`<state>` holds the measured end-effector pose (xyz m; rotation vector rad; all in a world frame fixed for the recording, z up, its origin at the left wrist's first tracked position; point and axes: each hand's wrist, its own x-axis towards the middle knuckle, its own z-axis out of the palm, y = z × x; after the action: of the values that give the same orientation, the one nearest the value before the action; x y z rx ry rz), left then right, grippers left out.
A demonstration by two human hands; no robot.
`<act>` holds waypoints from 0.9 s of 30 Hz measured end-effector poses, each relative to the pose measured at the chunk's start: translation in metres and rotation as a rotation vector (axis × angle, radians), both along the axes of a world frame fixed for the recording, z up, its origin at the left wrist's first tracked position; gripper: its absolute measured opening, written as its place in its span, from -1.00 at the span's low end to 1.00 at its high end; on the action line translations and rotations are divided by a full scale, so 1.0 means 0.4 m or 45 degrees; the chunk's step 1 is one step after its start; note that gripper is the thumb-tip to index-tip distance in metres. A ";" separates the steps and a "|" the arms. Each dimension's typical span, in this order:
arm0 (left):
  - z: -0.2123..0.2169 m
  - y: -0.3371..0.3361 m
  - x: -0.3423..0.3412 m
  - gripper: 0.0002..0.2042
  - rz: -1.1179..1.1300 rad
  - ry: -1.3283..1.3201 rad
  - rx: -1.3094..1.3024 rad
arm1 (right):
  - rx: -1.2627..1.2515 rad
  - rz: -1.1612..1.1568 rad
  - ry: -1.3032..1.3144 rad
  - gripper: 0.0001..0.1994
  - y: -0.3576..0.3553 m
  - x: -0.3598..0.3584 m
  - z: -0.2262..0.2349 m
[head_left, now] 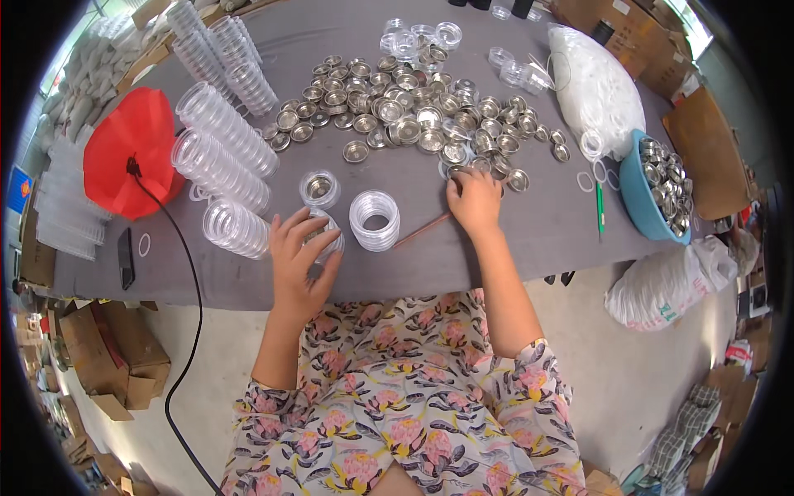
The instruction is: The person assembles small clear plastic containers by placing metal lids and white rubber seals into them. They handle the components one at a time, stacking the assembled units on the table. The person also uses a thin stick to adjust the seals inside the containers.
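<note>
Left grip (299, 248) clasps clear stack (325, 236) near table edge (413, 285) — right grip (473, 198) among tins (413, 116).

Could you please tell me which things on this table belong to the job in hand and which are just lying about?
In use:
left hand on a clear round container
right hand at the loose metal cups
stack of clear rings

Lying about:
red fan
black phone
green pen

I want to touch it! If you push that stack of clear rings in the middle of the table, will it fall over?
Probably, yes. The stack of clear rings stands free on the grey table, loose rings piled high, so a sideways push would likely topple or scatter it. The rings look thin and hollow, so they are probably light. Being round, spilled ones might roll.
</note>
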<state>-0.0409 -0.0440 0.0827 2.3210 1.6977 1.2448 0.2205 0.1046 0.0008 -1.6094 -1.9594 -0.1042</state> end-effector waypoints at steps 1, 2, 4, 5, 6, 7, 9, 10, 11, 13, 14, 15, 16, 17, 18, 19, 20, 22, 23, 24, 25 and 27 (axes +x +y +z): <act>0.001 -0.001 0.005 -0.71 -0.006 0.008 0.004 | 0.013 0.023 -0.026 -0.89 -0.002 0.003 0.000; 0.002 -0.002 0.010 -0.71 -0.016 0.015 0.006 | 0.030 0.041 -0.055 -0.89 -0.004 0.009 0.008; 0.004 -0.002 0.020 -0.73 -0.034 0.030 0.011 | 0.136 0.122 0.050 -0.89 -0.014 0.011 0.023; 0.004 0.000 0.023 -0.73 -0.044 0.032 0.018 | 0.228 0.190 0.185 -0.89 -0.032 -0.007 0.053; 0.003 0.002 0.028 -0.73 -0.056 0.033 0.021 | 0.316 0.257 0.318 -0.88 -0.052 -0.026 0.084; 0.001 -0.002 0.034 -0.72 -0.066 0.033 0.013 | 0.274 0.464 0.466 -0.87 -0.073 -0.052 0.114; 0.000 0.000 0.050 -0.69 -0.096 -0.043 0.000 | 0.200 0.796 0.572 -0.84 -0.128 -0.107 0.162; 0.003 0.007 0.059 -0.67 -0.111 -0.081 -0.001 | 0.173 0.926 0.524 -0.83 -0.154 -0.127 0.172; 0.012 0.012 0.071 -0.63 -0.108 -0.033 -0.007 | 0.170 0.942 0.478 -0.82 -0.164 -0.141 0.168; 0.033 0.020 0.094 -0.57 -0.102 0.063 -0.018 | 0.165 0.974 0.387 -0.81 -0.173 -0.157 0.157; 0.033 0.022 0.099 -0.57 -0.077 0.124 -0.045 | 0.163 0.980 0.464 -0.79 -0.170 -0.157 0.151; 0.031 0.025 0.102 -0.57 -0.053 0.185 -0.071 | 0.132 0.955 0.555 -0.77 -0.172 -0.154 0.151; 0.030 0.027 0.103 -0.57 -0.028 0.246 -0.098 | 0.101 0.929 0.646 -0.76 -0.177 -0.151 0.156; 0.028 0.029 0.104 -0.58 -0.032 0.291 -0.122 | 0.067 0.897 0.737 -0.75 -0.183 -0.145 0.156; 0.026 0.031 0.103 -0.60 -0.035 0.336 -0.146 | -0.024 0.846 0.809 -0.70 -0.184 -0.141 0.147; 0.024 0.034 0.103 -0.61 -0.039 0.381 -0.170 | -0.114 0.792 0.879 -0.65 -0.182 -0.137 0.131; 0.026 0.039 0.106 -0.62 -0.053 0.403 -0.185 | -0.203 0.735 0.947 -0.60 -0.181 -0.134 0.117; 0.033 0.048 0.114 -0.64 -0.080 0.446 -0.217 | -0.390 0.787 1.051 -0.46 -0.183 -0.130 0.092; 0.034 0.052 0.115 -0.67 -0.093 0.470 -0.200 | -0.489 0.817 1.106 -0.38 -0.184 -0.132 0.086; 0.034 0.056 0.117 -0.70 -0.106 0.494 -0.183 | -0.473 0.851 1.000 -0.33 -0.184 -0.134 0.086; 0.035 0.062 0.117 -0.72 -0.119 0.517 -0.166 | -0.458 0.883 0.894 -0.27 -0.184 -0.137 0.088; 0.047 0.078 0.115 -0.76 -0.148 0.596 -0.256 | -0.474 0.894 0.814 -0.17 -0.182 -0.147 0.081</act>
<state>0.0052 -0.0127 0.1015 2.6759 1.6643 0.5047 0.1619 0.0320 0.0332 -0.8788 -1.9385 0.9714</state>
